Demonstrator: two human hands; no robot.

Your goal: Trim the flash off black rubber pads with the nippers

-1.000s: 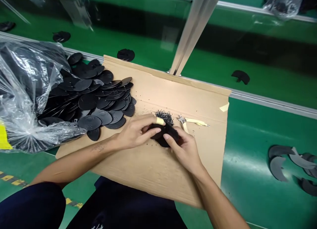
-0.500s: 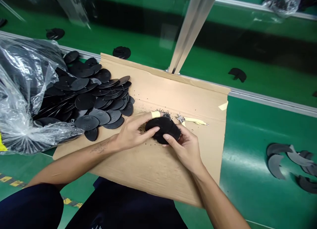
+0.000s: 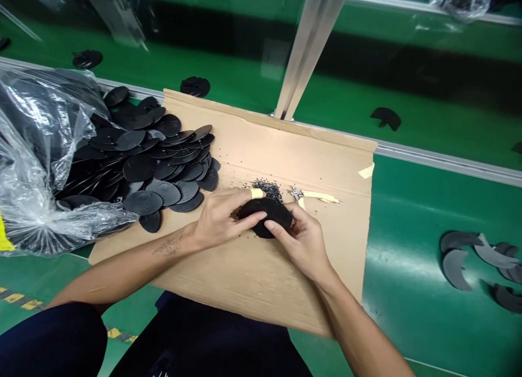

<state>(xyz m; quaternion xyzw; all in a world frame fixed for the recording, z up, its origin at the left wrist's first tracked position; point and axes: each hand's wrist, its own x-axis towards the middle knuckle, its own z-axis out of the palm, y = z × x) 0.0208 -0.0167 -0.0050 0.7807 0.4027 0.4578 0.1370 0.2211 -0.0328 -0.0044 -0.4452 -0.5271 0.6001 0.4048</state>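
Observation:
Both hands grip a small stack of flat black oval discs (image 3: 265, 212) above the cardboard sheet (image 3: 220, 279). My left hand (image 3: 222, 216) has its thumb on top and a finger wrapped in yellow tape along the far edge. From the other side, my right hand (image 3: 299, 235) pinches the discs, thumb on top and fingers beneath. How many discs are in the stack I cannot tell. Just beyond them lies a heap of tiny black scraps (image 3: 269, 189). Pliers with pale yellow handles (image 3: 320, 196) rest on the cardboard to the right of the scraps.
On the left, a large pile of black oval discs (image 3: 163, 165) spills from a clear plastic bag (image 3: 41, 165). Curved black pieces (image 3: 457, 268) lie on the green surface at right. A metal post (image 3: 308, 56) rises behind the cardboard's far edge.
The two halves of the held stack sit closer together, and my right hand has shifted slightly left. More of the black scraps shows beyond the discs.

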